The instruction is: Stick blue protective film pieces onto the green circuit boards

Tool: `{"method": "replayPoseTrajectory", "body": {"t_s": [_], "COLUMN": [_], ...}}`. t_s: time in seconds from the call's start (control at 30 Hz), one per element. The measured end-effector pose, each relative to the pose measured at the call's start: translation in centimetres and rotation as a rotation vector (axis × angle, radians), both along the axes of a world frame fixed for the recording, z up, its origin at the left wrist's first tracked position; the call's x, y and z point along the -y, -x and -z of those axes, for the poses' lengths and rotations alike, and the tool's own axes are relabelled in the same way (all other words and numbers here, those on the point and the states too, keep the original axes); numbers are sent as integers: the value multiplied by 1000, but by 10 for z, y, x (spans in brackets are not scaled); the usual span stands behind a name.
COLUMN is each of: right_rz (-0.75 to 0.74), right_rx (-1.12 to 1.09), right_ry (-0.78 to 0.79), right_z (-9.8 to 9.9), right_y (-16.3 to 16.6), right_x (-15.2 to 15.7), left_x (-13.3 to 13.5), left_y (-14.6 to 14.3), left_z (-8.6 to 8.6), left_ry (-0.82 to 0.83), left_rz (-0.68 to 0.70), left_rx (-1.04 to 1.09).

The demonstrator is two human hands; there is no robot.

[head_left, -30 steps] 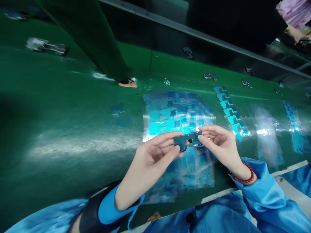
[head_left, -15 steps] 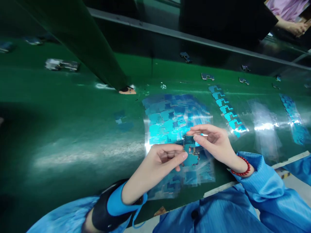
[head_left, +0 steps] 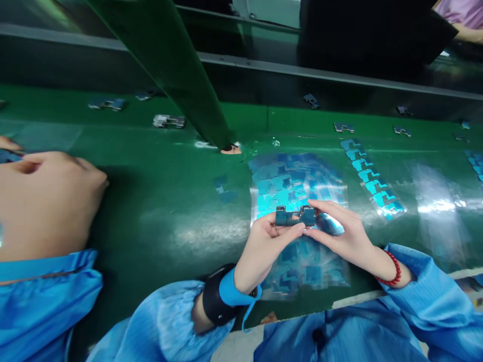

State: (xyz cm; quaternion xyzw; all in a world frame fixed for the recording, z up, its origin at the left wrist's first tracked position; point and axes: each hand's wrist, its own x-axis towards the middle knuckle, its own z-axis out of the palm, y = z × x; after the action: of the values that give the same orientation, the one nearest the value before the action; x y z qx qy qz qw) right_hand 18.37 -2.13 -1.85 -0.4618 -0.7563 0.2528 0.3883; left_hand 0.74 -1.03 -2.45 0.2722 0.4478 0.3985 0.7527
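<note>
I hold a small dark circuit board (head_left: 295,216) between both hands above a clear sheet of blue stickers (head_left: 298,186) on the green conveyor belt (head_left: 151,191). My left hand (head_left: 266,246) pinches the board's left end from below, fingers closed. My right hand (head_left: 339,234), with a red bead bracelet at the wrist, grips the board's right end with thumb and fingers.
A co-worker's hand (head_left: 45,201) in a blue sleeve rests on the belt at the left. Several small boards (head_left: 168,120) lie along the far side of the belt. A strip of blue stickers (head_left: 372,176) and clear film (head_left: 433,201) lie to the right. A green slanted post (head_left: 177,70) crosses the back.
The board has turned from upright to lying level between my fingers, raised a little. The view has swung left, bringing a co-worker's hand into sight.
</note>
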Motion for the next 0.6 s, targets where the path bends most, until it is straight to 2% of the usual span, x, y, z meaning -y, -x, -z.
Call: {"method": "replayPoseTrajectory", "body": {"t_s": [0.17, 0.43, 0.6], "right_rz": [-62, -100, -130], "right_rx": [34, 104, 138], "right_ry": [-31, 26, 19], "right_z": [1, -2, -2], "right_y": [-6, -12, -14], "right_x": [-3, -5, -5], "left_x": [-2, -2, 0], "left_y": [2, 3, 2], "left_z": [-3, -5, -3], "left_ry": [-6, 16, -25], "left_rz": [36, 97, 114], "left_rx": [8, -23, -41]}}
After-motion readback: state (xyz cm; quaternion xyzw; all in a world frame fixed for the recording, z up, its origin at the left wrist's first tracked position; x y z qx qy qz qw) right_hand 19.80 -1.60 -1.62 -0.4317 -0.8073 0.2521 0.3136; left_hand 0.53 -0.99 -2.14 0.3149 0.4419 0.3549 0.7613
